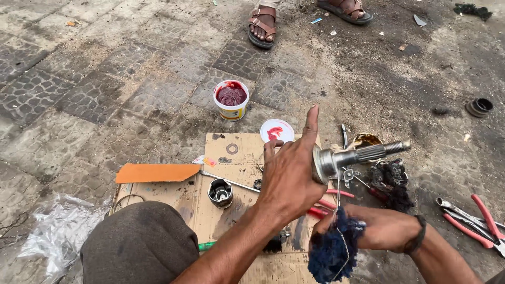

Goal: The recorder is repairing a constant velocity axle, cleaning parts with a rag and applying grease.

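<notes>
- The left hand (288, 176) held a splined metal shaft (357, 155) by its flanged end, fingers (311, 126) partly spread, the shaft raised above the cardboard sheet (231, 210).
- The right hand (384, 229) was closed on a dark blue rag (334, 250) just below it.
- The step looked like wiping the shaft clean; the rag would need bringing up against the splines.
- An open tub of red grease (231, 100) stood on the paving beyond.

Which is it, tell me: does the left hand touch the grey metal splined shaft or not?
Touching. The head view shows the left hand cupping the wide flange end of the grey metal splined shaft, with no gap visible.
</notes>
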